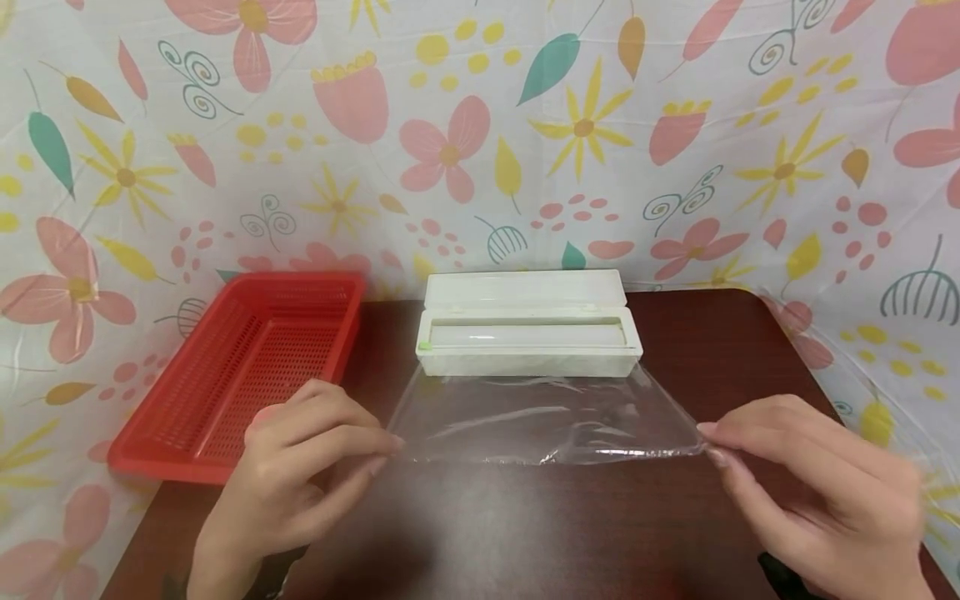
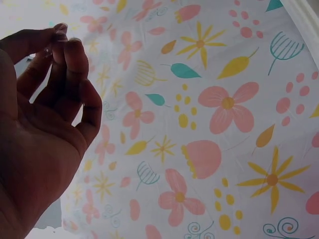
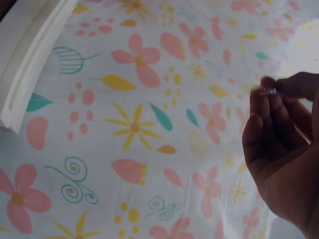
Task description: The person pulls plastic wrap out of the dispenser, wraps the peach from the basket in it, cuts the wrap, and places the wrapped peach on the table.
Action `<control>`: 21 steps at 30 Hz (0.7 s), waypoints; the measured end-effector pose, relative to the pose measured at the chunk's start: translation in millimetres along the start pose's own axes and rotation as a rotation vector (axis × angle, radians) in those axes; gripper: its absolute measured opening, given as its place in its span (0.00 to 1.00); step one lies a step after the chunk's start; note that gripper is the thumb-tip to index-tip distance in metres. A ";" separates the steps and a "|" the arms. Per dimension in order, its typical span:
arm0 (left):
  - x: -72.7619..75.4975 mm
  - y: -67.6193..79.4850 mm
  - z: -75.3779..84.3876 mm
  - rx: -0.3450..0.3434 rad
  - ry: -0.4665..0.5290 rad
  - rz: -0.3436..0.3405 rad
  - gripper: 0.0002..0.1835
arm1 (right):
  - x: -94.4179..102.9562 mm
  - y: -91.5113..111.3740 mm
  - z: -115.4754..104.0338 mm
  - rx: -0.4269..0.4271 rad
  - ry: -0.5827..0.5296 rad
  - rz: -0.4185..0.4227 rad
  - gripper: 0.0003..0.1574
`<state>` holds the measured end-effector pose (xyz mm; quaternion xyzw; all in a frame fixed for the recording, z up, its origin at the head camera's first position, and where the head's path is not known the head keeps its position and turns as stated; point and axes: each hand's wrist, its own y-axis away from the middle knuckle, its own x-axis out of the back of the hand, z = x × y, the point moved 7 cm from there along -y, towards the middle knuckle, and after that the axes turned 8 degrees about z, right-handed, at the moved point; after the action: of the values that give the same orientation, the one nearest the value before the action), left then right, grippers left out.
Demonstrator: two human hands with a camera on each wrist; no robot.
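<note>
Floral everything for a backdrop: white curtain printed with pink flowers, yellow blooms, green leaves and squiggly vines, hanging behind and down both sides. In front of that, a dark reddish-brown desk, pretty glossy, with a blurry pale glare toward the near middle. Next size down, a red plastic basket with a perforated bottom, parked at the left end of the desk.

Then the clear plastic film, spread out toward the near side from the front of a long white box, fairly taut, few wrinkles, near edge all shiny. Touching the desk or just above it? Can't tell. As for the box, set near the back edge, right of the basket, with its lid open and tilted up at the back.

Left hand at the film's near left corner, partly covering the basket in the head view, fingers and thumb together at the tips, pinching that corner. Right hand at the near right corner, fingers and thumb clamped on the film, little glint of plastic between them in the right wrist view.

Inside the box, a pale roll lying lengthwise. Tiniest bit: a light-green spot at the box's front left corner, too small to make out.
</note>
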<state>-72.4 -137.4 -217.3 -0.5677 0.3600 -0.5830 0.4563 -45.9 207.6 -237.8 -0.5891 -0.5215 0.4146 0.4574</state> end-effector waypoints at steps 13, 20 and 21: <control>-12.4 8.9 4.3 -0.022 0.109 -0.182 0.04 | -5.2 9.0 -3.2 0.038 -0.115 -0.080 0.08; -18.5 16.3 7.4 -0.009 0.127 -0.288 0.08 | -7.5 15.2 -2.6 0.051 -0.153 -0.152 0.07; -19.6 17.2 8.2 -0.004 0.131 -0.307 0.09 | -7.8 16.3 -2.7 0.053 -0.157 -0.164 0.07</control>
<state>-63.3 -123.7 -239.2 -0.5778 0.2989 -0.6810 0.3364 -40.3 198.9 -253.0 -0.4981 -0.5909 0.4342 0.4628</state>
